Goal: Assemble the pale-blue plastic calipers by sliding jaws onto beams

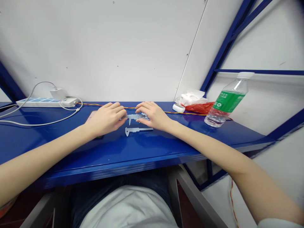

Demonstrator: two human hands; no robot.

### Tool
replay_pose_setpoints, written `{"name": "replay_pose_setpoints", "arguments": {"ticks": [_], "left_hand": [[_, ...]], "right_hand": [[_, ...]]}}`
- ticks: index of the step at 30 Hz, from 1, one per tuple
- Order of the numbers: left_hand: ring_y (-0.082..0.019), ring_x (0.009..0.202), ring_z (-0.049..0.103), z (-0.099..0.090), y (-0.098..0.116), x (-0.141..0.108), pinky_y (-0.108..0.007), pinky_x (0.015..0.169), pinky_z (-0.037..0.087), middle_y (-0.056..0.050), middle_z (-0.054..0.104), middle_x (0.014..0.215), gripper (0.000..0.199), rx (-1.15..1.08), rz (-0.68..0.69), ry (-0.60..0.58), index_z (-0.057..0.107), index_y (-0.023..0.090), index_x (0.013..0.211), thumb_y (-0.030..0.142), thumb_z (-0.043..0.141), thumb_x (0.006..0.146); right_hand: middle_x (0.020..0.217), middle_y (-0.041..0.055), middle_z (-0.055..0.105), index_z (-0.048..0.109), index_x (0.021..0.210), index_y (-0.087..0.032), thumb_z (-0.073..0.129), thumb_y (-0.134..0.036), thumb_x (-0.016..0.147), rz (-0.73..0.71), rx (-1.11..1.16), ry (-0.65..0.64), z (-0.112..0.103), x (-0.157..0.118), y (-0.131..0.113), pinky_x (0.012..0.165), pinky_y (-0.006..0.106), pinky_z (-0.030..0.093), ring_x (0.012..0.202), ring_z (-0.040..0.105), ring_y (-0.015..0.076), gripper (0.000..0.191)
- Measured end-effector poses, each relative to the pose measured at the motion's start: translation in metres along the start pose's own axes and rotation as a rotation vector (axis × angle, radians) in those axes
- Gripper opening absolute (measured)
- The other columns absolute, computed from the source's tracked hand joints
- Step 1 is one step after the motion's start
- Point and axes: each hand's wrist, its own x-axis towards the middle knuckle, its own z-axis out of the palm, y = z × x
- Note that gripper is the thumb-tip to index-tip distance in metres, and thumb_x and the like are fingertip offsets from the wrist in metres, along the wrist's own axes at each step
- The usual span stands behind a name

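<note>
A pale grey caliper point(133, 117) lies between my two hands above the blue table point(142, 144). My left hand point(108, 117) is closed on its left end, fingers bent and thumb pressed near the tip. Around the right end, my right hand point(153, 116) curves with thumb and fingers apart; more pale caliper parts show in that gap, and whether it touches them is unclear. A second caliper point(137, 129) lies flat just nearer to me, its jaws to the left and untouched.
A phone point(91, 116) lies partly under my left hand. Far left is a white power strip point(42, 102) with cables. On the right stand a bottle point(228, 101), a red bag point(199, 108), tissues point(191, 97) and a small white case point(178, 108). Thin twisted wires run along the back.
</note>
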Motion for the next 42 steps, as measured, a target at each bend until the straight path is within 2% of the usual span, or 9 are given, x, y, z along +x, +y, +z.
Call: {"name": "replay_pose_setpoints", "arguments": {"ticks": [5,8,11,15,18,22,27,32,42], "left_hand": [[-0.022,0.086,0.058,0.002,0.0,0.0,-0.034,0.073,0.046,-0.008,0.066,0.085,0.029,-0.051,-0.058,-0.073,0.063,0.015,0.09,0.031,0.039,0.092],[-0.025,0.094,0.057,0.005,-0.008,-0.004,-0.037,0.079,0.046,-0.011,0.065,0.093,0.035,-0.066,-0.147,-0.111,0.062,0.013,0.1,0.038,0.039,0.091],[-0.027,0.095,0.057,0.009,-0.018,-0.008,-0.039,0.08,0.047,-0.012,0.064,0.091,0.04,-0.079,-0.212,-0.182,0.063,0.012,0.098,0.042,0.038,0.09],[-0.025,0.094,0.057,0.01,-0.015,-0.009,-0.038,0.082,0.048,-0.009,0.065,0.091,0.037,-0.211,-0.112,-0.259,0.063,0.015,0.097,0.04,0.037,0.09],[-0.022,0.092,0.059,0.006,-0.003,-0.007,-0.039,0.095,0.043,-0.008,0.065,0.09,0.035,-0.264,-0.071,-0.227,0.063,0.016,0.095,0.039,0.037,0.089],[-0.024,0.094,0.058,0.001,0.006,-0.003,-0.037,0.086,0.047,-0.008,0.065,0.091,0.033,-0.281,-0.159,-0.192,0.062,0.017,0.094,0.038,0.038,0.089],[-0.022,0.092,0.058,-0.006,0.01,0.001,-0.032,0.077,0.048,-0.006,0.064,0.093,0.023,-0.383,-0.383,-0.218,0.059,0.018,0.09,0.034,0.044,0.082],[-0.017,0.073,0.058,-0.014,0.016,0.007,-0.028,0.069,0.046,-0.001,0.063,0.08,0.013,-0.474,-0.558,-0.301,0.053,0.02,0.075,0.031,0.048,0.076],[-0.015,0.059,0.056,0.002,0.0,0.003,-0.026,0.051,0.041,0.0,0.064,0.067,0.01,-0.46,-0.592,-0.225,0.055,0.021,0.071,0.025,0.046,0.071]], "right_hand": [[0.107,0.0076,0.064,0.062,0.092,-0.016,0.059,-0.031,0.087,-0.005,-0.034,-0.035,0.002,-0.001,0.003,0.083,0.032,0.038,0.098,0.054,0.0188,0.016],[0.105,0.0073,0.064,0.063,0.089,-0.017,0.06,-0.03,0.086,0.074,-0.048,-0.052,0.004,-0.003,0.009,0.082,0.033,0.038,0.097,0.055,0.0189,0.014],[0.102,0.0069,0.064,0.064,0.084,-0.019,0.06,-0.031,0.086,0.148,-0.06,-0.076,0.004,-0.004,0.017,0.082,0.034,0.039,0.095,0.055,0.0194,0.013],[0.101,0.0066,0.065,0.066,0.082,-0.018,0.063,-0.03,0.084,0.122,-0.058,-0.065,0.004,-0.005,0.012,0.082,0.035,0.039,0.094,0.056,0.0193,0.013],[0.104,0.0079,0.066,0.066,0.084,-0.017,0.061,-0.029,0.085,0.018,-0.07,-0.037,0.003,-0.003,0.0,0.083,0.036,0.039,0.096,0.055,0.0202,0.014],[0.104,0.0098,0.066,0.066,0.086,-0.014,0.059,-0.03,0.086,-0.062,-0.112,0.017,0.001,-0.002,-0.008,0.082,0.035,0.04,0.096,0.056,0.0211,0.018],[0.104,0.0091,0.067,0.066,0.086,-0.014,0.057,-0.03,0.087,-0.112,-0.16,0.051,-0.001,-0.001,-0.009,0.081,0.035,0.039,0.094,0.056,0.0212,0.019],[0.105,0.0083,0.066,0.066,0.086,-0.016,0.054,-0.027,0.088,-0.169,-0.197,0.067,-0.002,0.001,-0.014,0.085,0.038,0.036,0.095,0.054,0.0217,0.017],[0.11,0.0103,0.063,0.067,0.087,-0.017,0.051,-0.029,0.09,-0.077,-0.151,-0.032,-0.002,0.003,-0.012,0.088,0.04,0.033,0.101,0.053,0.0233,0.02]]}}
